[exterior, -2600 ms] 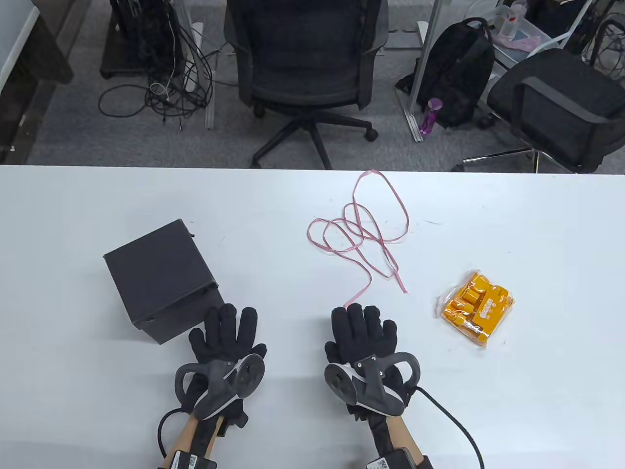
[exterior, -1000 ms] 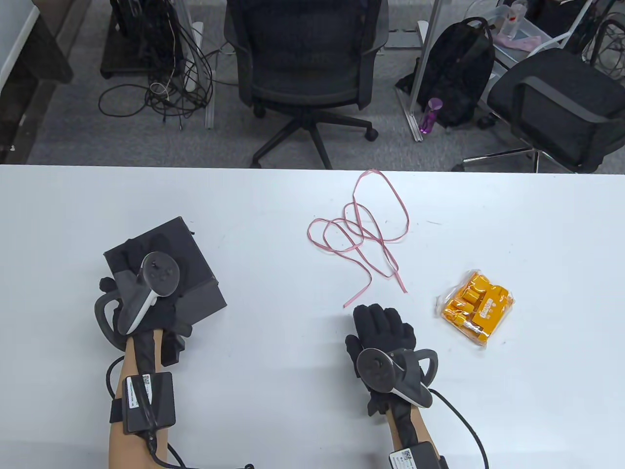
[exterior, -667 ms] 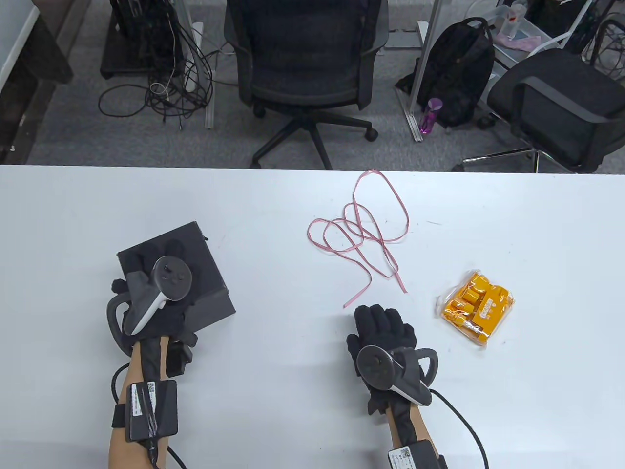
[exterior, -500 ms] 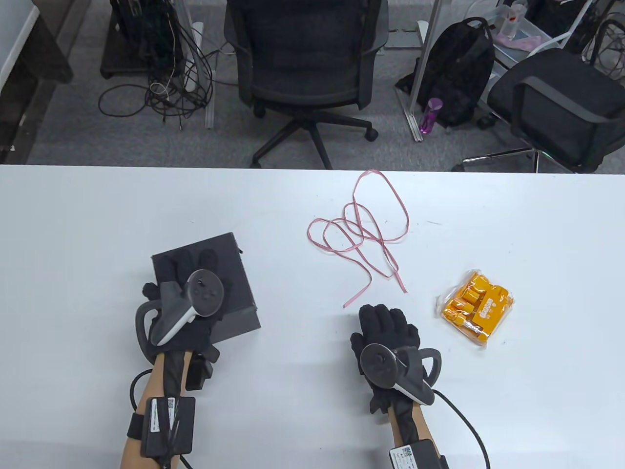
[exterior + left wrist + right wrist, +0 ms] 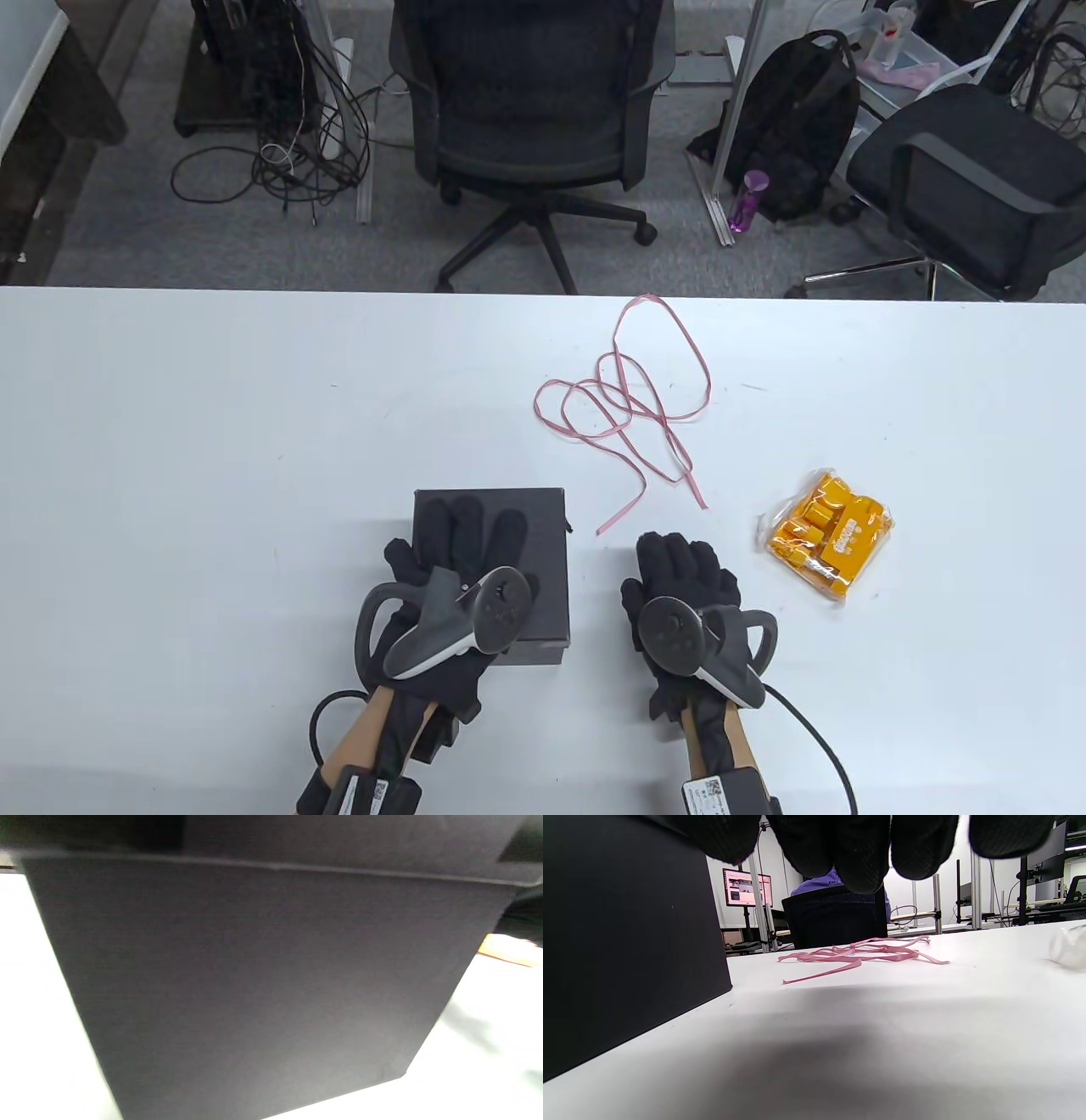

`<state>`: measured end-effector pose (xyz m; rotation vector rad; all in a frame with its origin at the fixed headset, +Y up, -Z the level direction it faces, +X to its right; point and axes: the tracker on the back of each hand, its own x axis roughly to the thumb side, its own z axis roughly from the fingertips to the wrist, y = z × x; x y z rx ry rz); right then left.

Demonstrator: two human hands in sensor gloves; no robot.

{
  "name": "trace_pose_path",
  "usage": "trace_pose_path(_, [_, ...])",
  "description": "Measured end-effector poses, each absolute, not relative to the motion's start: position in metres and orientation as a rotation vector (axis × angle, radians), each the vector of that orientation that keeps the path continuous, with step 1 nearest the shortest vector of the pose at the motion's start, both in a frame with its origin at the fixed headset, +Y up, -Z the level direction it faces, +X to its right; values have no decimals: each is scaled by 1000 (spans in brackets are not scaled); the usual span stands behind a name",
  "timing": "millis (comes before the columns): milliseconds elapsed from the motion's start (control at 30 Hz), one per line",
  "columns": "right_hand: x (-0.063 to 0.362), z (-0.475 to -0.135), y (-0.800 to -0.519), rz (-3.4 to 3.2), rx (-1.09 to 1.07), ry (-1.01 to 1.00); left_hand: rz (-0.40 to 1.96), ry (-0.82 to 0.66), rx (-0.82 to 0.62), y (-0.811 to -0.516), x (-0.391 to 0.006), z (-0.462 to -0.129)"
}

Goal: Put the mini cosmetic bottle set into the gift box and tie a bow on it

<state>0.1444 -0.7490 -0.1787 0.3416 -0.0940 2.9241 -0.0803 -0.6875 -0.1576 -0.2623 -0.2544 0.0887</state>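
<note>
The black gift box [image 5: 543, 552] stands closed near the table's front edge, and its side fills the left wrist view [image 5: 263, 976]. My left hand [image 5: 462, 539] lies on its lid with the fingers straight and spread. Just right of the box, my right hand [image 5: 687, 564] rests flat on the table and holds nothing; its fingertips [image 5: 861, 849] hang in at the top of the right wrist view, with the box [image 5: 628, 942] to their left. The orange bottle set [image 5: 827, 535] in its clear bag lies right of that hand. A pink ribbon [image 5: 628, 399] [image 5: 861, 952] lies loose beyond both hands.
The white table [image 5: 170, 424] stretches wide to the left and right. Behind its far edge stand two office chairs [image 5: 534, 110], a backpack [image 5: 797, 119] and floor cables.
My left hand went onto the box at the left and slid it right and toward me, turning it square, to just beside my right hand. The right hand shifted slightly right.
</note>
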Motion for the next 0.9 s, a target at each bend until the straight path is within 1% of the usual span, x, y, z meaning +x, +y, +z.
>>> trace_pose_path(167, [144,-178,-748,2933,338,-84,85,-270,-247,-687,-71,-148])
trace_pose_path(500, [143,-178,-747,2941,342,-62,102,-264,-232,-688,-71,-147])
trace_pose_path(600, [142,-177,-748,2932,350,-50,112,-256,-186,-688,-73,-145])
trace_pose_path(633, [140,-177,-749,2924,366,-35,130,-246,-133,-688,-75,-144])
trace_pose_path(733, [137,-176,-746,2887,380,-33,239,-228,-7,-681,-90,-142])
trace_pose_path(800, [138,-174,-741,2786,373,-71,380,-188,87,-676,-114,-142])
trace_pose_path(867, [140,-173,-738,2645,345,-93,519,-152,114,-680,-138,-144])
trace_pose_path(900, [140,-172,-738,2554,322,-98,606,-122,106,-688,-152,-146])
